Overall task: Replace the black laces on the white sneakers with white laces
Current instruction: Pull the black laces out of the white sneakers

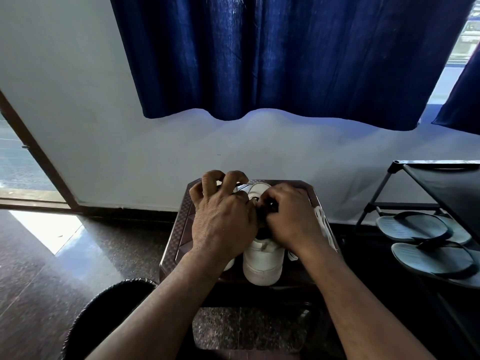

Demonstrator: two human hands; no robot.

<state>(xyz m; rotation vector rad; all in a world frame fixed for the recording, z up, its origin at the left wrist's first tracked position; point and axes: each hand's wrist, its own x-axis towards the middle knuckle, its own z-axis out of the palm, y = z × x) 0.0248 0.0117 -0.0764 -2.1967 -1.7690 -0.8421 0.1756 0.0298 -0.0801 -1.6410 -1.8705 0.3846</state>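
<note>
Unlacing stage, I judge: white sneaker [262, 255] on stool [179, 229]; right hand [293, 216] pinches black lace [268, 203] at its eyelets, left hand [223, 216] curled over its toe, grasp unclear. White laces [323, 224] lie just right of it. Next: draw lace free.

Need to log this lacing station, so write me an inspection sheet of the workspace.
Surface: dark brown plastic stool, which bears the shoes.
Job's things: white sneaker, heel toward the camera; second sneaker mostly hidden under the left wrist; white laces lie on the stool to the right; black laces hidden by the hands.
Clutter: nothing seen.
Grippers: left hand and right hand meet over the sneaker's lace area, fingers curled; what they hold is hidden.
Cables: nothing seen.
Surroundings: blue curtain; black rack with sandals on the right; polished stone floor; dark round object lower left.
</note>
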